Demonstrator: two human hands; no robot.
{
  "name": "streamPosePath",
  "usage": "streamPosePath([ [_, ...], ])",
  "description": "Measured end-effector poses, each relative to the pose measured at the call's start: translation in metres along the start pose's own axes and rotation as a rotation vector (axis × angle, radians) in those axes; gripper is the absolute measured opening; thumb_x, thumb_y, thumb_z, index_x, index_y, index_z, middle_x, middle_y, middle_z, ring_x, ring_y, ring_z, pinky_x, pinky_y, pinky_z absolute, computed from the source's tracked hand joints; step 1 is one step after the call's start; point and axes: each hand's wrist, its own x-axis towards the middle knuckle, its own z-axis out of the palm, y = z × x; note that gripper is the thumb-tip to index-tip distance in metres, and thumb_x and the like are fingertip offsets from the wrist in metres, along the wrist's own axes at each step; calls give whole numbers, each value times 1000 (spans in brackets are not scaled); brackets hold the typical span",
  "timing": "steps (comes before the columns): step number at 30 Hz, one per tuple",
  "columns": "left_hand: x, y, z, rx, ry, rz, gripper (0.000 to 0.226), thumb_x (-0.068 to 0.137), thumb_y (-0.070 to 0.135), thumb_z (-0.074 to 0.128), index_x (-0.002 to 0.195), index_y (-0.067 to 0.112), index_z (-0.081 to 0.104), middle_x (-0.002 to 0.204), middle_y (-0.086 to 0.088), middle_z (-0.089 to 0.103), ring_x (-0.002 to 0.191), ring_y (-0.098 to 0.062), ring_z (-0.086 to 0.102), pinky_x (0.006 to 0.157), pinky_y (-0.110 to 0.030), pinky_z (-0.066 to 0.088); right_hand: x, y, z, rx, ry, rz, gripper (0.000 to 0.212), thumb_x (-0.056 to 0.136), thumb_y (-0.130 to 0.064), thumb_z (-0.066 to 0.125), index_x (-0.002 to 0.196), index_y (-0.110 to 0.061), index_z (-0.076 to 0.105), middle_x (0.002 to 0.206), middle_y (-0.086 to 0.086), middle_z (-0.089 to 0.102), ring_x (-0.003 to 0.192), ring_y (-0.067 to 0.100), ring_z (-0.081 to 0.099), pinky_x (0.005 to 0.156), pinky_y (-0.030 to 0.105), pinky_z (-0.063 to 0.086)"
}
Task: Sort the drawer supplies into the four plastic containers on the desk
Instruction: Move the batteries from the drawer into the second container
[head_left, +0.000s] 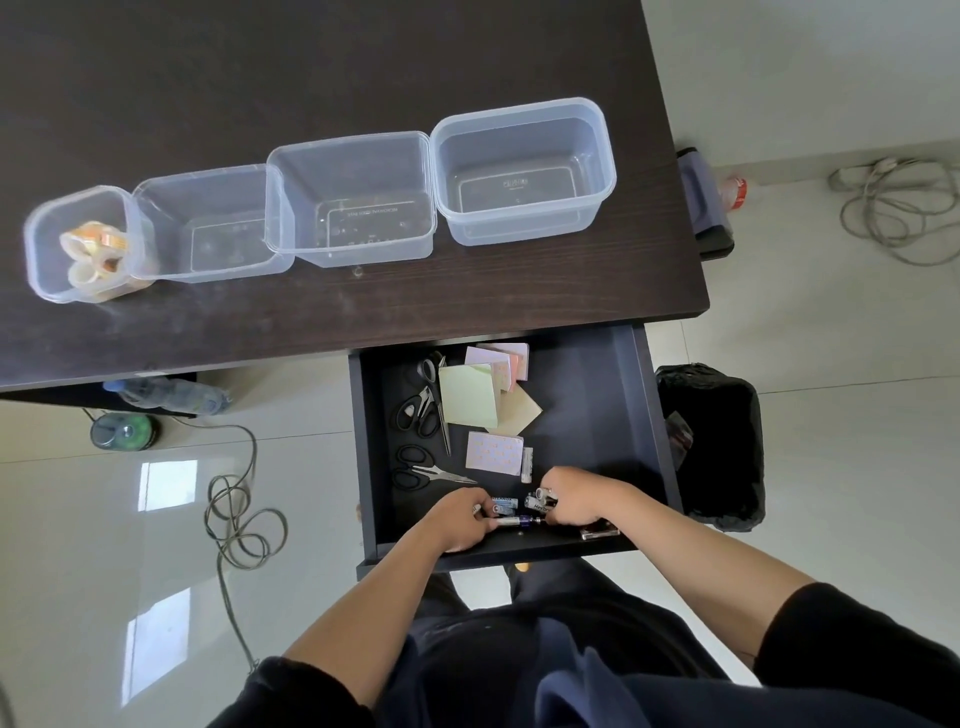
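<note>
Four clear plastic containers stand in a row on the dark desk (363, 57). The small leftmost one (47, 234) holds tape rolls (96, 254); the second (208, 182), third (348, 148) and fourth (519, 111) hold nothing. Below the desk edge the drawer (608, 405) is pulled out. In it lie scissors (418, 410), a second pair (421, 470), sticky-note pads (470, 395) and batteries (506, 504). My left hand (460, 522) and my right hand (576, 499) are both at the drawer's near end, fingers closed around batteries.
A black lined waste bin (727, 447) stands right of the drawer. Cables (239, 509) coil on the tiled floor at left, with a water bottle (171, 395) under the desk. More cable (893, 208) lies at far right. A small dark item (600, 532) sits by my right wrist.
</note>
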Motion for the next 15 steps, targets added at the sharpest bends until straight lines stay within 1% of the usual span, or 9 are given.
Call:
streamPosePath([
  [1,-1,0,0,-18,11,-3,6,89,22,63,90,20,57,93,0,58,84,-14,51,66,-18,39,-1,1,-1,4,2,5,23,79,-17,64,66,-14,45,64,3,45,60,19,42,52,30,29],
  [3,-4,0,-1,-47,36,-7,8,89,21,64,88,21,56,93,0,59,83,-13,51,63,-9,35,-3,3,-2,13,19,17,25,76,-17,65,65,-14,43,63,4,43,60,21,41,53,30,29],
  [6,-9,0,-3,-60,73,2,8,89,18,63,89,21,55,91,0,58,80,-12,50,60,-7,34,-7,6,-3,73,68,15,25,72,-15,61,60,-15,39,64,6,43,61,22,40,56,31,29],
  [8,-13,3,-7,-74,102,22,7,90,17,61,89,20,55,88,0,57,74,-11,48,57,-7,35,-11,5,-6,122,124,15,26,71,-16,61,60,-16,37,64,5,41,61,21,38,56,31,28],
  [10,-17,8,-14,-98,131,46,4,91,18,59,89,20,56,82,0,57,65,-9,47,55,-13,38,-17,0,-12,201,183,4,30,74,-16,62,62,-16,35,63,2,38,62,19,37,55,31,25],
  [11,-19,11,-19,-114,152,55,3,91,17,58,89,19,56,81,-1,57,63,-8,47,54,-15,39,-20,-2,-15,236,206,-3,30,75,-16,63,63,-16,36,62,1,39,62,19,39,55,31,26],
  [15,-27,21,-46,-168,235,82,1,92,16,57,92,17,56,82,-2,57,64,-9,47,54,-15,39,-26,-22,-30,328,297,-50,25,75,-18,68,64,-13,47,65,1,54,62,18,51,56,29,35],
])
